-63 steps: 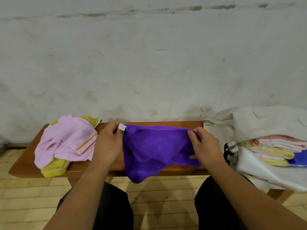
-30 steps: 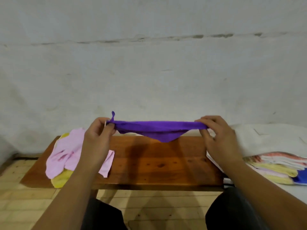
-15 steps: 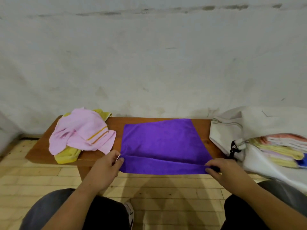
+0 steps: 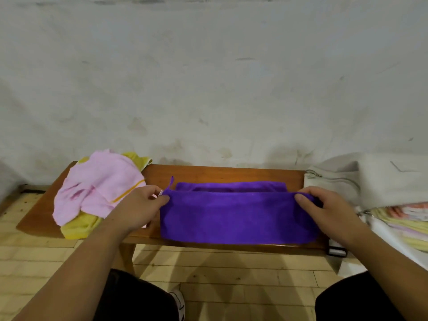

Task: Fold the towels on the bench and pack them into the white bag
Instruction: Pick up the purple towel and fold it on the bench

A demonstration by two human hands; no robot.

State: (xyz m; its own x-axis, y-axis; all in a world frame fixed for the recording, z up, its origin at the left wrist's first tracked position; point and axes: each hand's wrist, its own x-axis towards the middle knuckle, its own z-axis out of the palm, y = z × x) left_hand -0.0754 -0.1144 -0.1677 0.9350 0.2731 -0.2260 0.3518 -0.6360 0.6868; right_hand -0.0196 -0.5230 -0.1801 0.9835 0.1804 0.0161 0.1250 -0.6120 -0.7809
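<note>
On the bench (image 4: 222, 173), I see the purple towel (image 4: 236, 218) folded over. My left hand (image 4: 139, 208) and right hand (image 4: 326, 209) each pinch an upper corner.

The purple towel (image 4: 236, 218) is one deep, plain shade all over. The pink towel (image 4: 99, 186) is pale, crossed by a thin orange stripe (image 4: 128, 191) — under it the yellow towel (image 4: 78, 225) is plain lemon. The bench (image 4: 220, 173) is glossy reddish-brown wood. The bag (image 4: 370, 181) is off-white; the folded towels (image 4: 403, 218) inside are pastel — pink, yellow, lilac. The floor (image 4: 231, 269) is pale tan planks.
</note>
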